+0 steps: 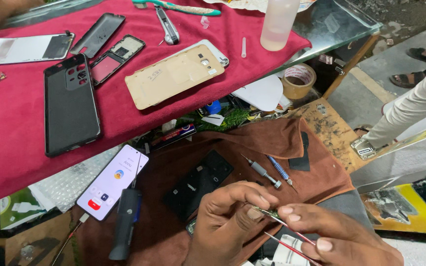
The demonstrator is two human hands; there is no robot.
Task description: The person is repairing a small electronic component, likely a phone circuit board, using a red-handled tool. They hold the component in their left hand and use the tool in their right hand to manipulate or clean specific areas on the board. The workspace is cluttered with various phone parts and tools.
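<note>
Board [270, 213], small, green and thin, pinched between left thumb and forefinger [252, 194], poking out past the fingertips. Left hand [228, 221] clenched tight around it. Right hand [343, 236] meets it tip to tip, fingers [297, 211] closed on red-handled tweezers [292, 230] touching the board. Both above the brown cloth [272, 140].

Your lit phone screen [112, 182] lies at lower left on the brown cloth, white with a red button. A green-and-white box [18, 209] sits left of it, under the bench edge.
</note>
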